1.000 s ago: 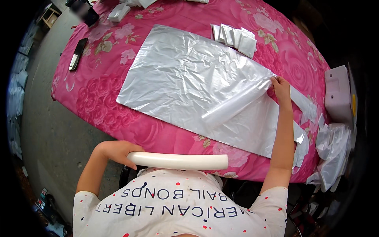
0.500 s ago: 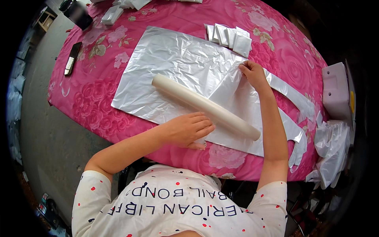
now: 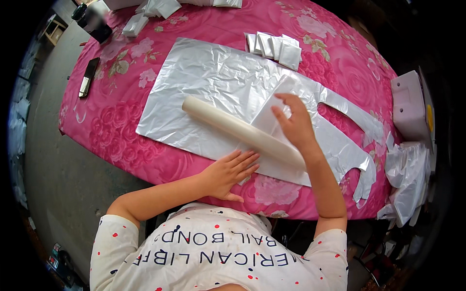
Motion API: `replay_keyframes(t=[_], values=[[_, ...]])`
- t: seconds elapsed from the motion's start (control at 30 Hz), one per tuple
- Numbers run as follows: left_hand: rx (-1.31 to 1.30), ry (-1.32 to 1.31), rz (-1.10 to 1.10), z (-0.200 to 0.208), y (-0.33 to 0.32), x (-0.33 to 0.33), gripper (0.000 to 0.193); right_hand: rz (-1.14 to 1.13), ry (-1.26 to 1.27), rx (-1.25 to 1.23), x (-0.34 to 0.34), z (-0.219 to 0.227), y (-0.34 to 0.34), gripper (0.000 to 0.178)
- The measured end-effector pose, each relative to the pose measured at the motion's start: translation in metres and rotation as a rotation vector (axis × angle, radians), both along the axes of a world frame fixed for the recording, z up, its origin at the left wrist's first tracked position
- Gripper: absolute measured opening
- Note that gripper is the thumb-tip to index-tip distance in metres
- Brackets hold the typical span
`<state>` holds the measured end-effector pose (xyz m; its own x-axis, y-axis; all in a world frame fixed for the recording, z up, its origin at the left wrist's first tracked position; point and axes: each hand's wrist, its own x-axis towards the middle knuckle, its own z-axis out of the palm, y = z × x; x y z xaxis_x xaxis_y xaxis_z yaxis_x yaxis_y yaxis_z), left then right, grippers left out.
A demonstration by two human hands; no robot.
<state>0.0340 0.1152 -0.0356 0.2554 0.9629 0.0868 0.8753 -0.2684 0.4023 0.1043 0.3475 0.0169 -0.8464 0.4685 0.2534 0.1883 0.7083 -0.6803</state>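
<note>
A large silvery-white plastic sheet [image 3: 204, 72] lies flat on the table, crinkled over its left part, with handle-like strips at its right end. Across it rests a long off-white roll [image 3: 238, 131], slanting from upper left to lower right. Beyond the roll, a smooth whitish flap [image 3: 264, 116] lies over the sheet. My right hand [image 3: 295, 123] hovers at this flap, thumb and fingers apart, holding nothing. On the near side of the roll, my left hand [image 3: 228, 174] is spread flat at the sheet's near edge. My right forearm covers the roll's right end.
Folded white plastic packets [image 3: 276, 47] lie beyond the sheet, more [image 3: 136, 24] at the far left. A phone [image 3: 89, 77] and dark bottle [image 3: 92, 22] are on the left of the pink flowered tablecloth [image 3: 121, 126]. At right stand a pale box [image 3: 407, 104] and crumpled white plastic [image 3: 410, 169].
My right hand has let go of the sheet's far edge and come nearer and left, opening. The smooth flap now lies flatter. My left hand has shifted slightly nearer, its fingers spreading.
</note>
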Motion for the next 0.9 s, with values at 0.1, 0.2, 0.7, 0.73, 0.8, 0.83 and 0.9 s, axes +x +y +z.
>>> replay_keyframes(t=[0.1, 0.2, 0.7, 0.73, 0.8, 0.83, 0.9], values=[[0.003, -0.004, 0.009, -0.002, -0.001, 0.004, 0.093, 0.112, -0.151, 0.13, 0.029, -0.007, -0.065, 0.04], [0.001, 0.006, 0.014, -0.004, -0.002, 0.006, 0.093, 0.041, -0.204, 0.184, 0.042, -0.013, -0.075, 0.043], [-0.024, -0.03, -0.144, 0.004, 0.005, -0.006, 0.087, -0.159, -0.049, 0.194, 0.107, -0.003, -0.017, 0.044], [-0.026, -0.04, -0.115, 0.002, 0.001, 0.005, 0.087, -0.112, -0.052, 0.055, 0.097, -0.002, -0.038, 0.044], [-0.032, -0.053, -0.048, -0.001, -0.009, 0.025, 0.086, 0.126, -0.131, 0.208, 0.082, -0.001, -0.064, 0.045], [-0.068, 0.002, -0.049, 0.002, -0.009, 0.031, 0.086, 0.164, -0.135, 0.246, 0.074, -0.004, -0.071, 0.046], [-0.084, -0.029, 0.004, 0.001, -0.012, 0.04, 0.086, 0.246, -0.143, 0.319, 0.062, -0.01, -0.078, 0.046]])
